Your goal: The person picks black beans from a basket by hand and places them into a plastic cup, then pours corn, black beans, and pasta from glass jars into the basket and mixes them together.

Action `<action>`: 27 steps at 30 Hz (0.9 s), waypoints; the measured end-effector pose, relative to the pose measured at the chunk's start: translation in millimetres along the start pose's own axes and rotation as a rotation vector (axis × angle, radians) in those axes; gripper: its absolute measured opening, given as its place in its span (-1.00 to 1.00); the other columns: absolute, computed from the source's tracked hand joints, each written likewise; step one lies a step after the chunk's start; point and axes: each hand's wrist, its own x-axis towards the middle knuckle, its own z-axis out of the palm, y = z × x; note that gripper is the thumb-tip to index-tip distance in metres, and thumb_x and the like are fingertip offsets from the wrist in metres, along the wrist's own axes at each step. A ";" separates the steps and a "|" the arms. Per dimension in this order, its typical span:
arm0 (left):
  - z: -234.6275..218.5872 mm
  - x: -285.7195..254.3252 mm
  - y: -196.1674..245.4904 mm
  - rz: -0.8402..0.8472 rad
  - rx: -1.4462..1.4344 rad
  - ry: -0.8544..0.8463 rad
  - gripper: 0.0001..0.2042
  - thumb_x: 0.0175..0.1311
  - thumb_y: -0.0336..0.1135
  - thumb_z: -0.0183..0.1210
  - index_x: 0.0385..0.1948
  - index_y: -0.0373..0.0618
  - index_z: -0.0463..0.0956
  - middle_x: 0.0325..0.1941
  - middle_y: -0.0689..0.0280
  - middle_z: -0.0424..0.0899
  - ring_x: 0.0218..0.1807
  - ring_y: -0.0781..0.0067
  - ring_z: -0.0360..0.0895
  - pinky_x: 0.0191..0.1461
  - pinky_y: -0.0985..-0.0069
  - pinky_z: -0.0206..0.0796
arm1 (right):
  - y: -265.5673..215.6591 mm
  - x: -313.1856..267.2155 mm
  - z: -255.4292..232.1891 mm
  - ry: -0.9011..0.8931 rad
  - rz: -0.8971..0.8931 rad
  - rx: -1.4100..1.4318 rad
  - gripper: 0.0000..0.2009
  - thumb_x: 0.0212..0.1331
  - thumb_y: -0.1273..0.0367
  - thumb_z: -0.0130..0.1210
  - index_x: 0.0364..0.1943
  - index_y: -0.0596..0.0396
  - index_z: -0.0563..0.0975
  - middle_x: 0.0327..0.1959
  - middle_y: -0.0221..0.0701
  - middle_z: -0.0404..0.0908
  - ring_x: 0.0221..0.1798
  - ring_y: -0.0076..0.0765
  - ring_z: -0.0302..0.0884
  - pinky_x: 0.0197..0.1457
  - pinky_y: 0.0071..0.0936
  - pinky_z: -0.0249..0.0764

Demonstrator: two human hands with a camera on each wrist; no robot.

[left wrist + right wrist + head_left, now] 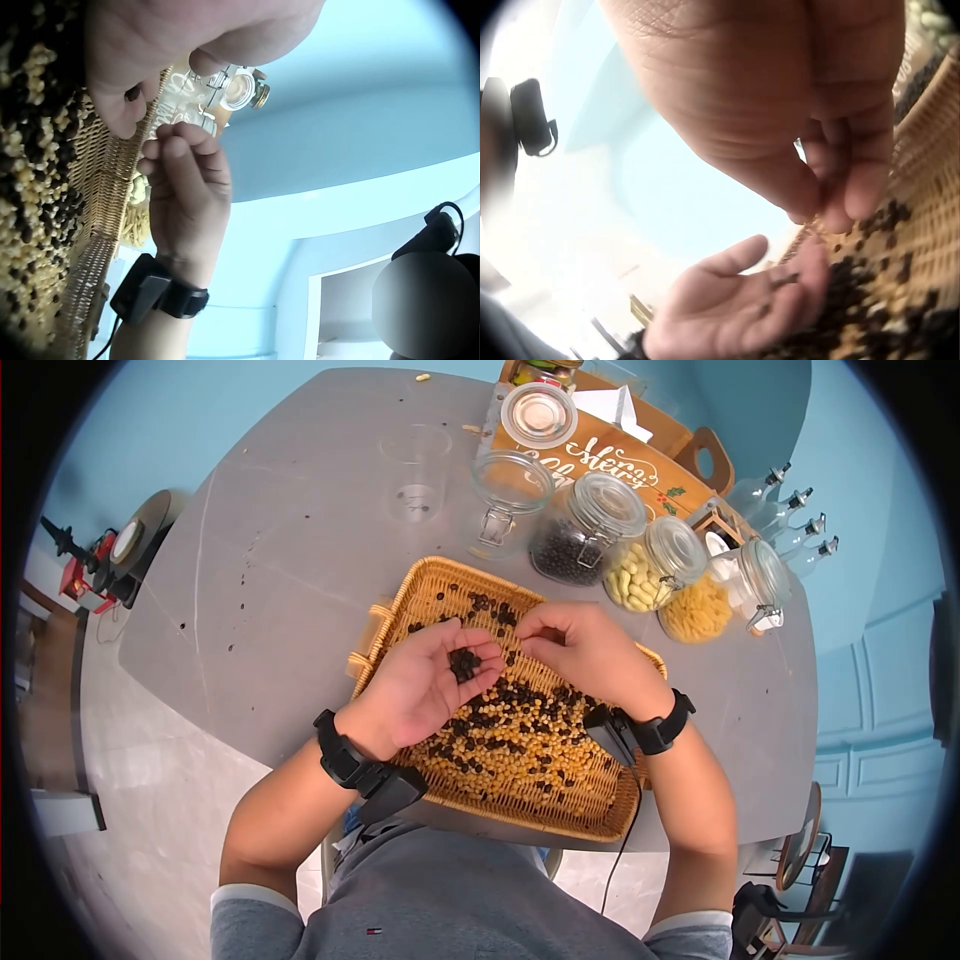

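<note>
The left hand (425,680) is palm up above the wicker tray (434,566), its fingers curled up round a small heap of dark beans (465,664). Close beside it is the right hand (590,655), palm down over the tray, its fingers bent and thumb near the index fingertip; no bean can be made out between them. Dark beans and yellow kernels (500,758) lie mixed across the tray's near part, with scattered dark beans at the far end. In the right wrist view a few beans show on the left hand's (735,307) fingers.
Behind the tray stand clip-lid jars: an empty one (510,500), one of dark beans (570,550), one of pale pods (636,578) and one of yellow pasta (697,610). A clear cup (414,500) and a wooden crate (640,465) are farther back on the grey table (270,540).
</note>
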 end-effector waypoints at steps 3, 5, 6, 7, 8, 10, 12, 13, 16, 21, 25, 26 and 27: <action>-4.8 1.7 0.1 0.038 -0.041 0.042 -0.62 0.54 -0.13 -0.19 -0.03 -0.31 0.43 -0.02 0.11 0.56 0.07 0.21 0.53 0.28 0.33 0.40 | 21.7 3.0 11.5 0.059 -0.336 -0.308 -0.84 0.06 0.57 0.21 -0.23 0.20 0.61 -0.33 -0.24 0.62 -0.23 -0.12 0.61 -0.14 -0.31 0.52; -5.8 2.7 0.0 0.045 -0.060 0.049 -0.62 0.54 -0.13 -0.18 -0.03 -0.31 0.43 -0.02 0.11 0.56 0.08 0.20 0.52 0.28 0.32 0.39 | 25.9 3.2 22.1 0.055 -0.340 -0.330 -0.83 0.03 0.57 0.21 -0.24 0.20 0.61 -0.34 -0.20 0.58 -0.22 -0.01 0.57 -0.14 -0.25 0.51; -5.1 2.3 0.0 0.042 -0.060 0.051 -0.62 0.54 -0.13 -0.18 -0.03 -0.32 0.43 -0.03 0.11 0.56 0.08 0.19 0.52 0.29 0.32 0.39 | 26.9 3.3 27.2 0.051 -0.343 -0.348 -0.82 0.00 0.57 0.21 -0.25 0.19 0.61 -0.34 -0.17 0.55 -0.21 0.09 0.53 -0.15 -0.19 0.50; -4.8 2.2 -0.1 0.040 -0.059 0.053 -0.62 0.54 -0.13 -0.17 -0.03 -0.32 0.43 -0.03 0.11 0.56 0.09 0.19 0.51 0.30 0.32 0.39 | 29.9 3.7 30.5 0.051 -0.342 -0.347 -0.82 0.00 0.57 0.21 -0.25 0.19 0.61 -0.34 -0.17 0.55 -0.21 0.09 0.53 -0.15 -0.19 0.50; -4.6 2.2 -0.3 0.040 -0.058 0.054 -0.62 0.54 -0.13 -0.17 -0.03 -0.32 0.43 -0.03 0.11 0.56 0.09 0.19 0.51 0.30 0.32 0.39 | 32.6 4.4 33.4 0.036 -0.331 -0.387 -0.83 0.00 0.56 0.21 -0.26 0.19 0.61 -0.34 -0.17 0.54 -0.21 0.08 0.53 -0.15 -0.17 0.49; -4.9 1.6 0.0 0.047 -0.058 0.057 -0.62 0.54 -0.12 -0.16 -0.04 -0.32 0.43 -0.04 0.11 0.56 0.09 0.18 0.51 0.31 0.32 0.38 | 32.7 4.4 35.5 0.018 -0.324 -0.426 -0.84 0.01 0.55 0.22 -0.27 0.19 0.61 -0.33 -0.18 0.53 -0.22 0.07 0.53 -0.16 -0.16 0.49; -4.8 1.0 0.0 0.051 -0.063 0.059 -0.62 0.54 -0.12 -0.16 -0.04 -0.32 0.44 -0.04 0.12 0.56 0.08 0.19 0.51 0.30 0.32 0.38 | 29.8 2.1 34.9 -0.003 -0.305 -0.458 -0.91 0.02 0.55 0.11 -0.36 0.23 0.57 -0.35 -0.14 0.52 -0.20 0.07 0.54 -0.14 -0.14 0.49; -4.7 0.8 0.3 0.052 -0.066 0.059 -0.62 0.54 -0.12 -0.16 -0.04 -0.31 0.44 -0.05 0.12 0.56 0.08 0.20 0.52 0.30 0.33 0.39 | 28.7 2.4 34.9 -0.004 -0.307 -0.458 -0.91 0.02 0.55 0.11 -0.36 0.23 0.57 -0.35 -0.14 0.52 -0.20 0.07 0.54 -0.14 -0.14 0.49; -7.6 2.3 -0.3 0.070 -0.059 0.048 -0.63 0.54 -0.12 -0.15 -0.04 -0.30 0.44 -0.05 0.14 0.56 0.07 0.22 0.52 0.28 0.34 0.39 | 29.2 2.0 36.5 0.002 -0.335 -0.494 -0.91 0.03 0.53 0.10 -0.36 0.23 0.56 -0.36 -0.14 0.51 -0.20 0.06 0.54 -0.14 -0.15 0.49; -6.1 0.9 0.4 0.073 -0.040 0.076 -0.63 0.53 -0.11 -0.14 -0.03 -0.28 0.44 -0.05 0.15 0.56 0.06 0.25 0.52 0.27 0.35 0.39 | 39.7 9.0 27.8 -0.022 -0.396 -0.370 -0.88 -0.02 0.53 0.16 -0.35 0.22 0.52 -0.41 -0.16 0.54 -0.29 0.02 0.53 -0.20 -0.23 0.48; -4.1 -0.5 1.4 0.047 -0.040 0.058 -0.62 0.53 -0.11 -0.15 -0.02 -0.29 0.43 -0.04 0.17 0.56 0.05 0.27 0.52 0.27 0.36 0.39 | 17.9 8.0 12.0 -0.021 -0.241 -0.210 -0.90 0.06 0.52 0.16 -0.34 0.21 0.52 -0.46 -0.33 0.56 -0.38 -0.28 0.53 -0.25 -0.41 0.47; -4.3 -0.2 0.8 0.043 -0.037 0.059 -0.62 0.53 -0.11 -0.15 -0.02 -0.29 0.43 -0.04 0.17 0.56 0.05 0.27 0.52 0.27 0.36 0.39 | 9.7 7.0 11.8 -0.030 -0.155 -0.023 -0.92 0.11 0.51 0.16 -0.33 0.20 0.52 -0.46 -0.42 0.55 -0.39 -0.43 0.49 -0.27 -0.48 0.44; -4.2 0.7 0.5 0.037 -0.035 0.029 -0.62 0.53 -0.11 -0.16 -0.01 -0.29 0.43 -0.03 0.16 0.55 0.05 0.27 0.53 0.27 0.36 0.39 | 1.0 5.8 11.1 -0.036 -0.067 0.162 -0.93 0.16 0.50 0.16 -0.32 0.19 0.52 -0.47 -0.51 0.55 -0.40 -0.58 0.46 -0.28 -0.56 0.42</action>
